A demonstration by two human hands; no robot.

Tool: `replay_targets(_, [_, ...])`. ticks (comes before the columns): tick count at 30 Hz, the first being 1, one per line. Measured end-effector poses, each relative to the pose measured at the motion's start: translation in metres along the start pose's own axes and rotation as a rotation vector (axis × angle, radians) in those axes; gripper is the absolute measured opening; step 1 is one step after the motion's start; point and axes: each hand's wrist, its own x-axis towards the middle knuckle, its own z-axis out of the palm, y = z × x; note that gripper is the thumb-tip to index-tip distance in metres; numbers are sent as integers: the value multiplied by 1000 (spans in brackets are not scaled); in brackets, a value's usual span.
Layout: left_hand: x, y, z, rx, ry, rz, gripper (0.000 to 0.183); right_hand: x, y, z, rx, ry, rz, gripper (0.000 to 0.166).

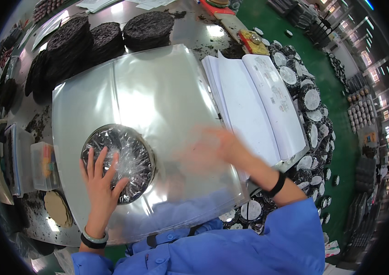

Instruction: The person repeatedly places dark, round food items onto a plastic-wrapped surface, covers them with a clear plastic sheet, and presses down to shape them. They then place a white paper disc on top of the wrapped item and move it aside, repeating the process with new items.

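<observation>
A round dark cake (131, 154), wrapped in clear film with the gathers bunched at its middle, lies on a stack of clear plastic sheets (167, 86). My left hand (101, 178) rests on the cake's left side, palm down and fingers spread. Over the right part of the sheets my right hand (211, 146) is blurred by motion, so its fingers cannot be made out. Beside it sits a pile of white paper sheets (249, 106), the rightmost one curled over and printed.
Stacks of bare dark cakes (148, 29) stand at the back of the metal table (194, 32). Clear plastic boxes (45, 165) and tan paper discs (56, 208) sit at left. Many wrapped cakes with white labels (311, 99) are heaped at right, above a green floor (321, 62).
</observation>
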Motion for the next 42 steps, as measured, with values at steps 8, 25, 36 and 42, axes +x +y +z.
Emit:
replay_targets(8, [7,2,-2,40,-30,16,61,-23,275,-70,-333,964,663,36])
replay_targets(25, [-6,-6,2,-38,97,-5,64,-101,223,-150,499,1144,235,53])
replay_targets(36, [-5,-15,13,-195,179,-33,51,22,-127,79,-142,-80,-634,86])
replay_targets(42, [-7,-17,20,-150,205,-20,53,29,-137,67,-286,-285,-555,90])
